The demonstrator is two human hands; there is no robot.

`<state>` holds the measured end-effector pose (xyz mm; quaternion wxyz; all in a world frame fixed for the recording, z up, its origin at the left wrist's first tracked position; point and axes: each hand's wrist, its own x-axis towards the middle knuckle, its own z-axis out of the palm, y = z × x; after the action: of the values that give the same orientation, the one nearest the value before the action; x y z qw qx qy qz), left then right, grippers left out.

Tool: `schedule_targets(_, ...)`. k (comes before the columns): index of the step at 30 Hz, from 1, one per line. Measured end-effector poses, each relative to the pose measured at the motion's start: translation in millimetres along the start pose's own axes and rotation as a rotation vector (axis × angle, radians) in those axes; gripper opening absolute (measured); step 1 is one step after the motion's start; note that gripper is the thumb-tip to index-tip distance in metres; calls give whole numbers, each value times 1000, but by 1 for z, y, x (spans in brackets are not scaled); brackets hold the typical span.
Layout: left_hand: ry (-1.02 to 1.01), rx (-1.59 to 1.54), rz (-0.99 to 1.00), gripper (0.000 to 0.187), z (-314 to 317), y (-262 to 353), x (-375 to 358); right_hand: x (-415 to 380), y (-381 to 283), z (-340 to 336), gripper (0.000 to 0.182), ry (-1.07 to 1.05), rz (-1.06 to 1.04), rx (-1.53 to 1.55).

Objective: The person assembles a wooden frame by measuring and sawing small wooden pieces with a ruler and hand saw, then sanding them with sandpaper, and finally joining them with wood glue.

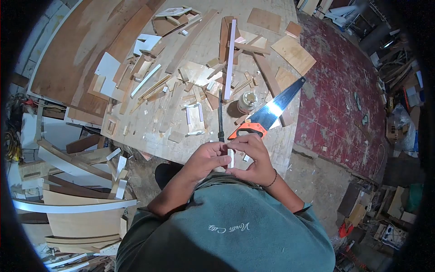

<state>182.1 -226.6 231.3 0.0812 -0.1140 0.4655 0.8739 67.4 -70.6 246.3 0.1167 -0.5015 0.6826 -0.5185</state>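
Note:
My left hand (209, 157) and my right hand (252, 158) meet in front of my shirt, at the table's near edge. Between them is a small white piece (231, 158), pinched by the fingers of both. Just beyond the hands, a thin dark rod-like tool (220, 118) points away from me. A handsaw (276, 109) with an orange handle lies to the right, its blade slanting up to the right. Near the saw stands a glass jar (248, 101). A small frame-like piece with white and lilac edges (195, 119) lies left of the dark tool.
Wood scraps and strips cover much of the wooden table (149, 131). A long lilac-edged strip (230, 59) lies at its middle. Curved panels (77, 206) are stacked at left. Red flooring (335, 99) and shelves of clutter are at right.

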Motion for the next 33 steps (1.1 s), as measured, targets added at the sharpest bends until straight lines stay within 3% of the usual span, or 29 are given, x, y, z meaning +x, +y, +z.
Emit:
schedule_targets(4, 37, -132, -79, 26, 5, 7, -8, -1, -1, 2, 55, 8, -18, 29)
schedule_targets(14, 145, -6, 23, 25, -4, -6, -16, -2, 0, 9, 54, -51, -26, 44)
schedule_targets(17, 106, -6, 54, 21, -9, -9, -16, -1, -2, 9, 55, -58, -27, 53)
schedule_targets(19, 90, -45, 2, 36, -11, -8, -16, -1, -3, 9, 55, -54, -26, 62)
schedule_targets(33, 27, -15, -51, 36, -5, 3, -14, -1, 0, 9, 55, -36, -9, 83)
